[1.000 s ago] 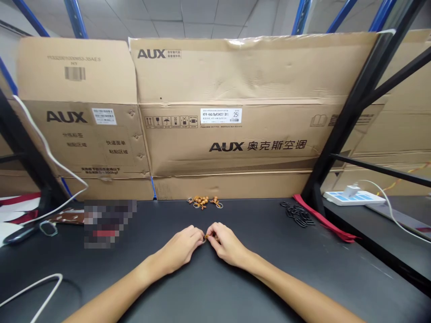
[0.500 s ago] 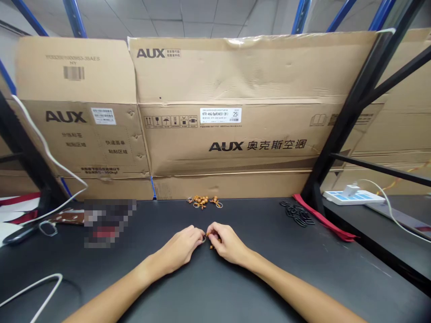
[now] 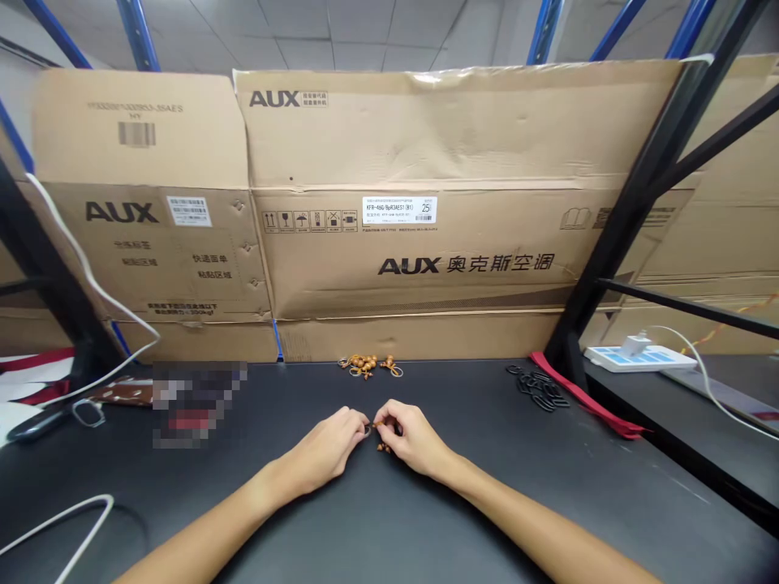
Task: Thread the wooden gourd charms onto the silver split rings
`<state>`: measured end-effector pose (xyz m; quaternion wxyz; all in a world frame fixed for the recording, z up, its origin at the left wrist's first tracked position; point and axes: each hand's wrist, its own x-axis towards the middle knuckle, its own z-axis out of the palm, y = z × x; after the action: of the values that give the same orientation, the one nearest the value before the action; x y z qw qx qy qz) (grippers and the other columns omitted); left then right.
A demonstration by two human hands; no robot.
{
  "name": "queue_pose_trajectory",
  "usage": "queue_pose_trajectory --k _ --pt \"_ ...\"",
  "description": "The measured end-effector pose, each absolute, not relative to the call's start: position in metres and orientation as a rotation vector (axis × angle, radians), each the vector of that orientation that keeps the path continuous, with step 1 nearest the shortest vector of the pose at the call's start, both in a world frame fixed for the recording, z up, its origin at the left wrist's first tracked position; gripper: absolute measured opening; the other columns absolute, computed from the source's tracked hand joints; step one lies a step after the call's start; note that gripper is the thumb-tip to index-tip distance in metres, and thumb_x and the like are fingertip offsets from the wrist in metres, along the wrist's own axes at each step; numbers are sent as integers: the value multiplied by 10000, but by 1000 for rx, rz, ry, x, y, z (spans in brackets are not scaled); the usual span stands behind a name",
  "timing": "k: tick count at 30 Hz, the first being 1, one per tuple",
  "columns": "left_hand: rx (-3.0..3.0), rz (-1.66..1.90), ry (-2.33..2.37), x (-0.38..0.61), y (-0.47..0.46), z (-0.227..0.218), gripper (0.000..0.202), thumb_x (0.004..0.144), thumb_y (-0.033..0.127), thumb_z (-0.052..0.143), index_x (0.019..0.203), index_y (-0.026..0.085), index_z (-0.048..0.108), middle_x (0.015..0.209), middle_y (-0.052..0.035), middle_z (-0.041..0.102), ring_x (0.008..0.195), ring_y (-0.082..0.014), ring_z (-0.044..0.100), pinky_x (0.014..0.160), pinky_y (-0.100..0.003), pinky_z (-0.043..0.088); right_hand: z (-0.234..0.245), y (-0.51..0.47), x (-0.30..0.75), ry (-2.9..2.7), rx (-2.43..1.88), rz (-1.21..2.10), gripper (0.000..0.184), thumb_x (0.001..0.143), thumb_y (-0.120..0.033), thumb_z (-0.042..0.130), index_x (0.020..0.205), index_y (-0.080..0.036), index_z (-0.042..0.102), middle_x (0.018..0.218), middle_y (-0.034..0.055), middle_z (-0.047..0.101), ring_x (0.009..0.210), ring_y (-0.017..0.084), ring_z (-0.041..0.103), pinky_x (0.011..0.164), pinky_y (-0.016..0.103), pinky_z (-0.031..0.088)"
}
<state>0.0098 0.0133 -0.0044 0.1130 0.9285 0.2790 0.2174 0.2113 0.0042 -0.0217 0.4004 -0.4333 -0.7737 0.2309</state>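
My left hand (image 3: 322, 451) and my right hand (image 3: 414, 440) meet at the middle of the black table (image 3: 487, 470), fingertips nearly touching. Between them is a small wooden bead charm (image 3: 382, 435) on a thin cord. Its small ring (image 3: 367, 431) sits at my left fingertips, and a few beads hang below my right hand. A heap of similar wooden bead charms with rings (image 3: 368, 366) lies at the table's far edge, beyond my hands. My fingers hide part of the held charm.
Flattened AUX cardboard boxes (image 3: 402, 211) stand along the far edge between blue and black shelf uprights. To the right lie black rings (image 3: 540, 391) and a red strip (image 3: 584, 397). A pixelated patch (image 3: 198, 405) covers something at left. A white cable (image 3: 73, 519) lies near the front.
The beads have shifted from between my fingertips to hanging lower under my right hand. My right hand has moved slightly down and apart from my left.
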Motion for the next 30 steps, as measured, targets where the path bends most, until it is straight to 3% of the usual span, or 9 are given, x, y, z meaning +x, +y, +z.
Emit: queue_pose_trajectory --k 6,12,15,19,30 --pt "2646 705 838 10 16 -6 162 954 172 335 932 193 494 974 -69 550 868 -182 543 811 -322 461 -19 3 211 -1950 -1106 603 118 793 -99 508 787 -166 604 602 -20 582 516 100 506 524 196 387" --pt "2553 739 885 10 20 -10 91 898 167 437 864 194 517 859 -32 568 758 -159 547 708 -274 455 -18 2 212 -1956 -1105 617 119 789 -98 514 783 -162 614 617 -13 595 522 101 515 524 197 390" --pt "2443 792 916 11 22 -13 72 897 186 469 914 198 538 777 -1 601 678 -135 567 659 -238 451 -18 2 212 -1952 -1105 633 114 797 -112 518 790 -162 620 609 -15 597 519 102 517 524 198 392" --pt "2282 866 957 12 22 -12 120 889 235 512 990 201 568 785 0 667 694 -135 623 673 -220 469 -17 1 212 -1935 -1102 668 104 801 -138 538 783 -167 636 636 -9 624 544 106 541 538 199 398" --pt "2206 862 1011 18 11 -3 210 894 280 495 873 179 677 662 -2 671 594 -132 624 608 -207 467 -16 2 214 -1861 -1110 847 89 810 -212 588 805 -160 660 615 -19 631 507 95 539 504 197 379"
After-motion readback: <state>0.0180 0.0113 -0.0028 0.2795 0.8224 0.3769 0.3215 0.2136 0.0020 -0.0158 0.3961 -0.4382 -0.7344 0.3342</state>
